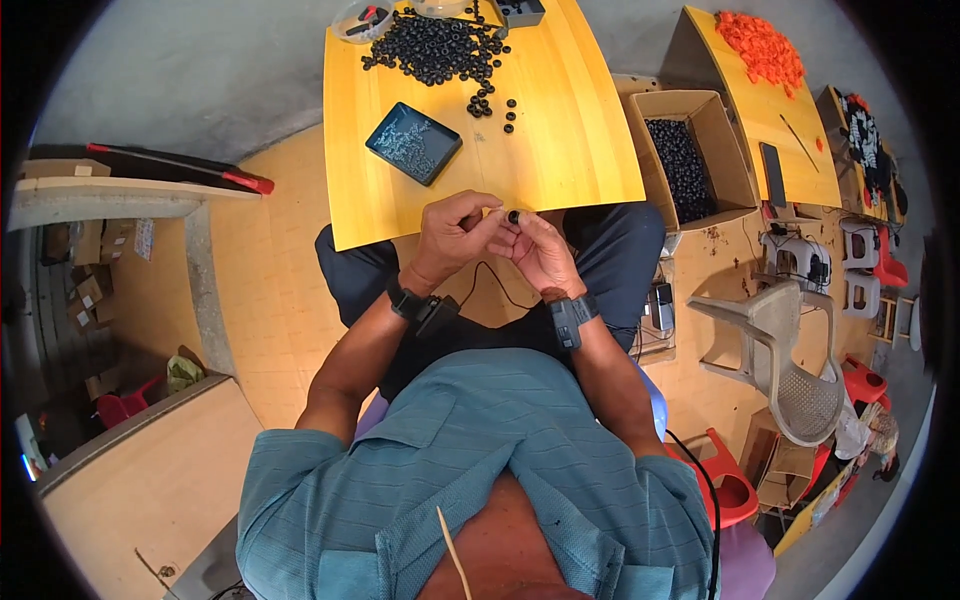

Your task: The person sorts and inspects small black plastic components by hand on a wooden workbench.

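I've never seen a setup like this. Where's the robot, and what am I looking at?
There's no robot here: it's a person working with two bare hands, the left hand and the right hand. The single picture comes from a wide fisheye camera worn on the person's head, looking down, so straight edges bend near the rim.

On the yellow wooden table lie a loose heap of small black ring-shaped pieces and a dark rectangular tray of tiny, shiny pieces. The right hand's fingertips hold a small, dark, round piece just off the table's near edge. The left hand's fingers are close by; whether they hold anything is unclear.
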The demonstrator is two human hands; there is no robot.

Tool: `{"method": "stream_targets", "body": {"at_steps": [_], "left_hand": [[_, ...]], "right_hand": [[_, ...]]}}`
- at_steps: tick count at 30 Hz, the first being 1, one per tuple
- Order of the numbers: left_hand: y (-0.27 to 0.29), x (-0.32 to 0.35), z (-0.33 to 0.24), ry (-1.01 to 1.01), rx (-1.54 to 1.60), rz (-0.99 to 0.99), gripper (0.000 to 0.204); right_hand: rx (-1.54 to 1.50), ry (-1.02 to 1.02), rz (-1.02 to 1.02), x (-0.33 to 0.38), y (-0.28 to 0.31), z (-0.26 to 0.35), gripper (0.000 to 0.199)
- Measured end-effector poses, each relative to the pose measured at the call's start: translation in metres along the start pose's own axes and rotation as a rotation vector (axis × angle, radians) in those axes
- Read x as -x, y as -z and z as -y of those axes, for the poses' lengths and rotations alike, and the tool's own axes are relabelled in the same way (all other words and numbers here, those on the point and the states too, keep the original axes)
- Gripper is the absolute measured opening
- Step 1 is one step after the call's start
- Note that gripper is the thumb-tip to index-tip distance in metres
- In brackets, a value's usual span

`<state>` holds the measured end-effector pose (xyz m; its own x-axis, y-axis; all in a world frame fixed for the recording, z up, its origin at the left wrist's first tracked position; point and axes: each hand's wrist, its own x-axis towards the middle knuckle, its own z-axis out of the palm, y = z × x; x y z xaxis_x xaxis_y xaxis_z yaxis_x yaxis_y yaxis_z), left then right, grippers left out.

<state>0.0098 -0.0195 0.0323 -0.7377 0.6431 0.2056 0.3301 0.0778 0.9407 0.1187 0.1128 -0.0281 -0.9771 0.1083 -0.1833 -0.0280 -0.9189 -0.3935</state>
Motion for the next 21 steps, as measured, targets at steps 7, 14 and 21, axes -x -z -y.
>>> {"method": "stream_targets", "body": {"at_steps": [7, 14, 21], "left_hand": [[0.0, -0.002, -0.003, -0.047, -0.066, 0.113, 0.01], [0.009, 0.0, -0.011, 0.062, -0.027, 0.249, 0.016], [0.011, 0.001, -0.012, 0.027, -0.049, 0.259, 0.017]], "right_hand": [[0.078, -0.045, 0.017, -0.001, 0.003, -0.002, 0.026], [0.066, -0.07, 0.045, 0.003, 0.009, -0.01, 0.029], [0.032, -0.09, -0.001, 0.004, 0.008, -0.016, 0.032]]}}
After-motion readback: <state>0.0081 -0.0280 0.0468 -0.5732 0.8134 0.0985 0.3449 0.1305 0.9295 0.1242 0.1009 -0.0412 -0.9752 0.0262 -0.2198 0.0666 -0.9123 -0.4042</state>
